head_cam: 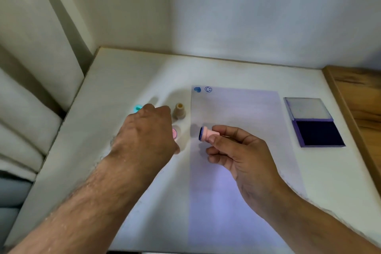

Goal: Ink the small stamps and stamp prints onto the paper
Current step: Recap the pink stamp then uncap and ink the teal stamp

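My right hand point(237, 154) holds a small pink stamp point(207, 133) sideways above the left edge of the white paper point(237, 130), its dark inked face pointing left. The paper bears a blue heart print point(197, 89) and a smiley print point(208, 89) at its top left corner. My left hand point(148, 132) hovers left of the paper with its fingers curled down over a pink stamp or cap point(174, 133) that is partly hidden. A tan stamp point(179, 111) stands upright beside it, and a teal stamp point(137, 108) peeks out behind my knuckles. The open ink pad point(318, 132) lies at the right.
The white table point(123, 80) ends at a wall behind and a cushioned seat at the left. A wooden ledge point(358, 97) runs along the right side, close to the ink pad and its raised lid point(307, 108).
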A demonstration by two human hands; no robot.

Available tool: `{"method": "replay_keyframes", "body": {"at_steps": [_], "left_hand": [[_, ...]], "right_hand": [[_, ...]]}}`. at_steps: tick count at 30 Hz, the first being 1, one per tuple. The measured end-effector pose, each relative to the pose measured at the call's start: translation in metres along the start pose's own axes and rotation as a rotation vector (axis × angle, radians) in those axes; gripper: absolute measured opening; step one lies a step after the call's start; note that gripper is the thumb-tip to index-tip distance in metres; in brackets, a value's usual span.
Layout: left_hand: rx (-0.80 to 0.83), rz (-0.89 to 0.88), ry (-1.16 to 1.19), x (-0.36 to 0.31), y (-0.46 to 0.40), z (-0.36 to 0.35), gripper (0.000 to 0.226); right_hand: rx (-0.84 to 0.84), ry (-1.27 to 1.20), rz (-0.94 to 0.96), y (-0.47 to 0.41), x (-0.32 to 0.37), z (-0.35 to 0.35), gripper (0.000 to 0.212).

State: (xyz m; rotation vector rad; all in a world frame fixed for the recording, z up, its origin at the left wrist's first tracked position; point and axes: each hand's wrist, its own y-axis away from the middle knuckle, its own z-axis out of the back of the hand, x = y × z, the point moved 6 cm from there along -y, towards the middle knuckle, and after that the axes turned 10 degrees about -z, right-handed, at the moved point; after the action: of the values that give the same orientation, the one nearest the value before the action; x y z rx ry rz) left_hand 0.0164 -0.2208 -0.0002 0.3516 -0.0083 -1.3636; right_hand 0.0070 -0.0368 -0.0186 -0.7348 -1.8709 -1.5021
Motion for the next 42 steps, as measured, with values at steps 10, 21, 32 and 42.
{"method": "replay_keyframes", "body": {"at_steps": [10, 21, 32, 42], "left_hand": [[-0.098, -0.016, 0.206, -0.002, 0.005, 0.014, 0.010], [-0.088, -0.074, 0.704, -0.022, 0.002, 0.032, 0.012], [-0.181, 0.120, 1.354, -0.018, -0.003, 0.026, 0.018], [0.018, 0.133, 1.651, -0.032, -0.001, 0.020, 0.019]], "right_hand": [[-0.030, -0.032, 0.048, 0.001, 0.007, -0.002, 0.019], [-0.104, -0.069, 0.051, -0.003, 0.017, 0.002, 0.011], [-0.008, -0.075, 0.160, 0.003, 0.029, -0.004, 0.017], [-0.001, 0.115, 0.368, 0.009, 0.042, -0.007, 0.023]]}}
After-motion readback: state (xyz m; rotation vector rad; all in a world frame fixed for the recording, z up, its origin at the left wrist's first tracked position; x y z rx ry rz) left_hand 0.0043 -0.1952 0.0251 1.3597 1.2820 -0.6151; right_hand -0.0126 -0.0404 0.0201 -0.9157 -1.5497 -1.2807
